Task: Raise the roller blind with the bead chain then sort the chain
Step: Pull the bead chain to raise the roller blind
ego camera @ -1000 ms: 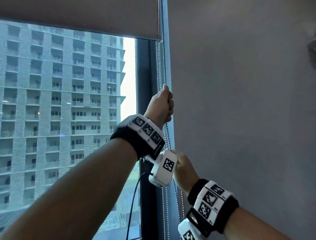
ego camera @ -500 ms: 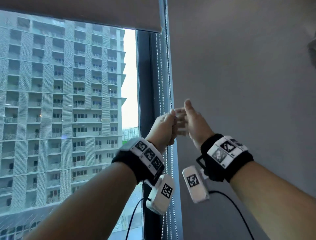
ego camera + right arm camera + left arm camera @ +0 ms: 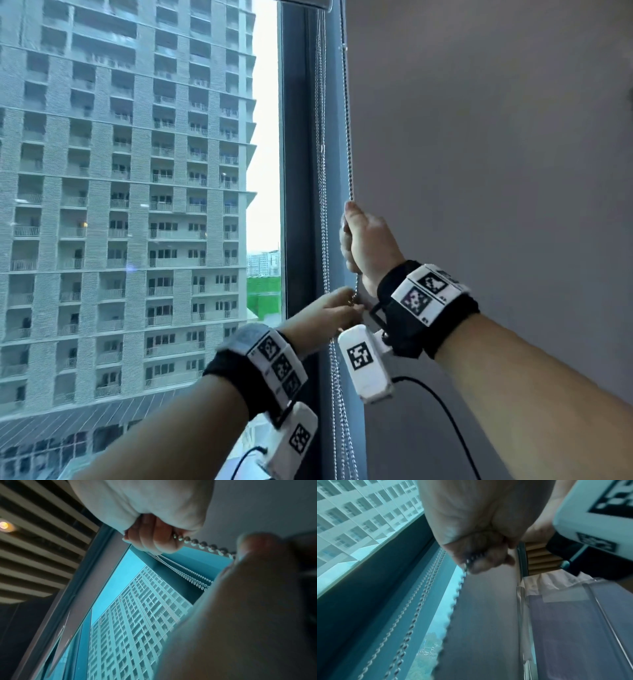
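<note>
The roller blind's bottom bar (image 3: 308, 2) shows only at the top edge of the head view. A metal bead chain (image 3: 346, 120) hangs taut down the window's right side. My right hand (image 3: 359, 240) grips this strand in a fist at about mid-height; in the right wrist view the beads (image 3: 202, 543) leave the curled fingers (image 3: 154, 539). Just below it, my left hand (image 3: 337, 310) pinches the same strand, and its curled fingers (image 3: 481, 559) hold the chain (image 3: 453, 608) in the left wrist view.
Further chain strands (image 3: 322, 154) hang loose against the dark window frame (image 3: 298, 171). A plain grey wall (image 3: 479, 171) lies to the right. A tower block fills the glass (image 3: 137, 205). A black cable (image 3: 445, 411) trails from my right wrist camera.
The blind's bottom edge has gone up, almost out of view. My right hand rose from below the left, and now grips the chain above it. My left hand dropped lower.
</note>
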The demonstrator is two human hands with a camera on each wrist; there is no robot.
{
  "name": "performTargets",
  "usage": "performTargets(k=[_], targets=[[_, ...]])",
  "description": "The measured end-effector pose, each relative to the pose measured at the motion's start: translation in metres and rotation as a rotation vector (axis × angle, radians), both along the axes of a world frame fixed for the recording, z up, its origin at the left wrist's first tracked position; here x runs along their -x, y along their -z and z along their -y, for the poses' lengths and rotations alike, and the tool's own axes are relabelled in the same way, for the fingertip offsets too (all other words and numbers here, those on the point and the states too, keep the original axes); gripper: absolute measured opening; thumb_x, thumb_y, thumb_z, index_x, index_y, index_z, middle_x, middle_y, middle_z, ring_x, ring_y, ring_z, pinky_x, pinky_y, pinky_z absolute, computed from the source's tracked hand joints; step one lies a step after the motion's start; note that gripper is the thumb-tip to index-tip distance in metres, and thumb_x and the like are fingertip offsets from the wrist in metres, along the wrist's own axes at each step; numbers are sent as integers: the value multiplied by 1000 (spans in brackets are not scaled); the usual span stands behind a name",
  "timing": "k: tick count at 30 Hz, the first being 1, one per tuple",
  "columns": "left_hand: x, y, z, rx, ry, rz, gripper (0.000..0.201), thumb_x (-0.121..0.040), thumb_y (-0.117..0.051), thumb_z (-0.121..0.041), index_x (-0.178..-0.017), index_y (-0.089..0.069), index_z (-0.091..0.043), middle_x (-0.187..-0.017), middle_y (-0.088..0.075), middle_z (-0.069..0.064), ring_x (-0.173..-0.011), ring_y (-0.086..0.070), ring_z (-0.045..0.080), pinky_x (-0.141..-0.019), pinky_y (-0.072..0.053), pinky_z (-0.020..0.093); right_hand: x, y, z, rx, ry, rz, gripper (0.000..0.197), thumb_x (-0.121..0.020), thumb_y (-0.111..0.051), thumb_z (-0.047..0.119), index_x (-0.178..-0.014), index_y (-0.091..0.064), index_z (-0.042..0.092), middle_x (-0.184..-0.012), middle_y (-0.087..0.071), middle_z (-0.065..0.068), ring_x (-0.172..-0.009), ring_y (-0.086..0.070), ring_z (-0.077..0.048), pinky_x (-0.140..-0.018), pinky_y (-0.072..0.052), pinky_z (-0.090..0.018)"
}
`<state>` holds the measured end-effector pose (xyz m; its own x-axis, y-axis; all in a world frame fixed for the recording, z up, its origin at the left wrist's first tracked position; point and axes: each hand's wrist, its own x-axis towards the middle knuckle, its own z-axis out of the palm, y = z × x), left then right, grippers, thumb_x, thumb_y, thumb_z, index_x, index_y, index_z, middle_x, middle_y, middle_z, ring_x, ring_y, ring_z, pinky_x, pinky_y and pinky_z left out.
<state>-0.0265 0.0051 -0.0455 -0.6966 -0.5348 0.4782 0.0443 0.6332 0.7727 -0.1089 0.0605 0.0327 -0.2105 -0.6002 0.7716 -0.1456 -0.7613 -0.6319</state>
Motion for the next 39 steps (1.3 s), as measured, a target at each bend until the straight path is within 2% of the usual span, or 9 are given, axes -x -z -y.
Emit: performTargets(k=[3,6,11,13,18,24,28,34,39], targets=[[-12,-19,2,-81,20,-29,21,-80,-53,-19,-101,-56,-20,-80,-70,-10,-77,-66,2,-90,-43,35,6,17,6,17,82,-60,41,-99,-34,31,-59,-37,20,-49,-31,3,-35,-26,-7,-35,-24,-19],[-19,-43,1,-114,91,-168,39,-83,-48,-35,-115,-50,-13,-92,-65,-2,-82,-62,11,-92,-40,39,10,34,6,-6,121,-98,44,-100,-32,31,-58,-42,21,-39,-40,10,-32,-34,-2,-36,-30,-14],[-6,-88,-18,-175,102,-359,31,-98,-39,-34,-124,-38,-16,-104,-64,14,-81,-66,22,-72,-52,32,-1,73,8,-45,68,-133,39,-100,-33,27,-64,-39,15,-47,-32,3,-33,-25,-2,-37,-23,-16],[3,-103,-23,-204,99,-452,27,-98,-40,-32,-121,-37,-18,-90,-63,11,-65,-65,19,-60,-52,30,-1,98,14,-89,88,-185,38,-100,-33,27,-65,-39,14,-49,-29,2,-37,-24,-7,-40,-23,-20],[18,-101,-16,-127,-77,-524,37,-98,-30,-43,-75,-48,-21,-44,-30,-10,-34,-21,7,-35,-17,12,9,133,20,-188,7,-204,28,-83,-31,31,-75,-53,15,-52,-44,4,-52,-40,-15,-49,-36,-21],[16,-96,-13,-106,-23,-521,39,-99,-30,-40,-65,-37,-23,-43,-26,-11,-35,-17,6,-34,-15,12,24,104,7,-308,-33,-135,63,-89,-18,57,-91,-59,9,-77,-58,-10,-67,-56,-17,-57,-48,-18],[12,-79,-6,-26,-85,-490,40,-99,-32,-37,-64,-39,-21,-44,-29,-8,-34,-21,8,-34,-18,13,32,63,8,-181,26,-93,69,-89,-19,60,-113,-57,8,-96,-65,-17,-88,-60,-22,-84,-47,-39],[14,-48,-10,39,-85,-397,33,-101,-32,-29,-77,-50,-15,-40,-34,-10,-31,-25,5,-33,-21,15,21,0,-1,-69,8,-64,51,-95,-31,49,-130,-43,13,-103,-64,-15,-90,-64,-24,-73,-51,-31],[17,-7,-1,105,-127,-275,34,-92,-42,-37,-75,-48,-8,-63,-42,8,-59,-37,18,-52,-28,28,9,-26,-3,-101,-47,-73,33,-97,-35,45,-107,-47,16,-72,-61,-4,-58,-59,-17,-51,-45,-27]])
